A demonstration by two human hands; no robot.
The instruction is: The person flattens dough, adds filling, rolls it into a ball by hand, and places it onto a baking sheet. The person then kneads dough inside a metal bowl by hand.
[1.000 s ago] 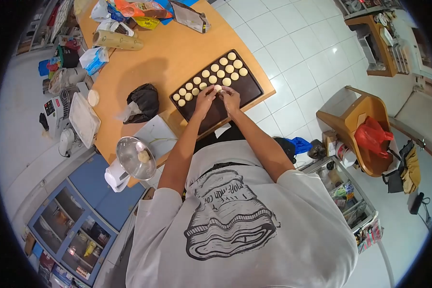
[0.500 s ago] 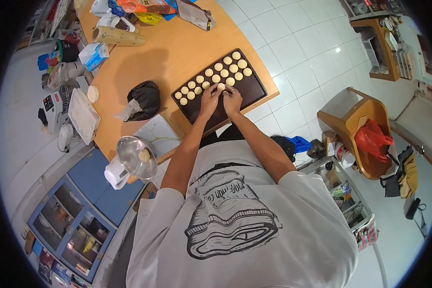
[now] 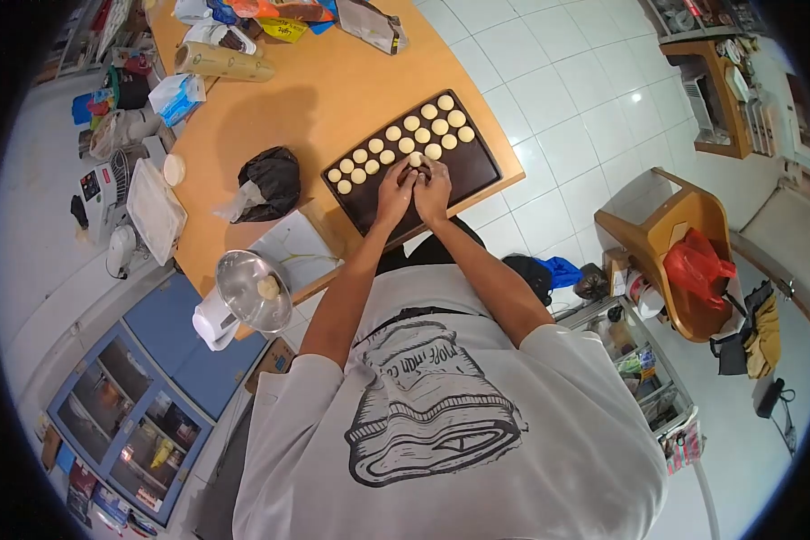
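A dark baking tray lies at the table's near right corner, tilted in view. Several pale round dough balls sit in rows along its far side. My left hand and my right hand are close together over the middle of the tray. Their bent fingers close around one dough ball at the near edge of the rows. The fingers partly cover it, and I cannot tell whether it rests on the tray. To the left, a metal bowl holds a lump of dough.
A black plastic bag stands on the wooden table left of the tray. A roll of plastic wrap and several packets lie at the back left. A brown chair with a red bag stands on the right.
My hands have drawn closer together around the dough ball, the right one shifting slightly left. The rows and the bowl appear to stay in place, with a slight camera shift.
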